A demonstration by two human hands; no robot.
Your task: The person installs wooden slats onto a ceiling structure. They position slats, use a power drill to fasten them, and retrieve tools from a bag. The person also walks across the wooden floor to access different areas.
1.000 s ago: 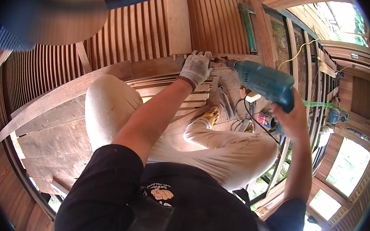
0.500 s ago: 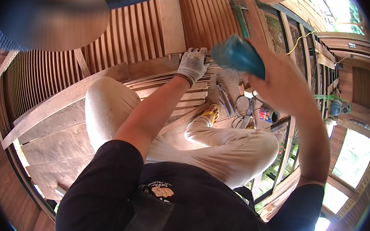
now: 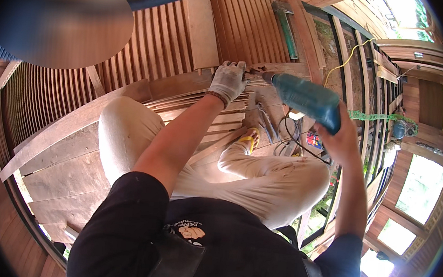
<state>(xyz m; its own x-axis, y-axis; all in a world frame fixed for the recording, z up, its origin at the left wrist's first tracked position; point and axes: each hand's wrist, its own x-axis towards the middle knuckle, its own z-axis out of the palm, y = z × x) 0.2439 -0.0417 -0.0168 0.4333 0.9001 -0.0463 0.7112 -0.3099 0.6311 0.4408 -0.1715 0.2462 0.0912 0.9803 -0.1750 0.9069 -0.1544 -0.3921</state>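
My left hand [image 3: 228, 83], in a pale work glove, is closed over the edge of a wooden plank [image 3: 176, 84] along the foot of a slatted wooden panel [image 3: 159, 40]. Its fingertips are curled and partly hidden. In my bare right hand [image 3: 342, 140] is a teal power drill [image 3: 308, 99], gripped by its handle. The drill points left, with its chuck just right of my gloved fingers. Whether its tip touches the wood cannot be made out. Several thin wooden strips [image 3: 223, 119] lie below my left wrist.
A green-handled hammer [image 3: 286, 31] rests against the panel's right side. Pliers [image 3: 268, 122], a black cable [image 3: 289, 125] and a small can [image 3: 314, 140] sit near my sandalled foot [image 3: 251, 138]. A yellow cord [image 3: 350, 57] crosses the open floor framing at right.
My right hand has swung down with the drill, which now points toward the wood beside my left hand. My left hand keeps its place on the plank.
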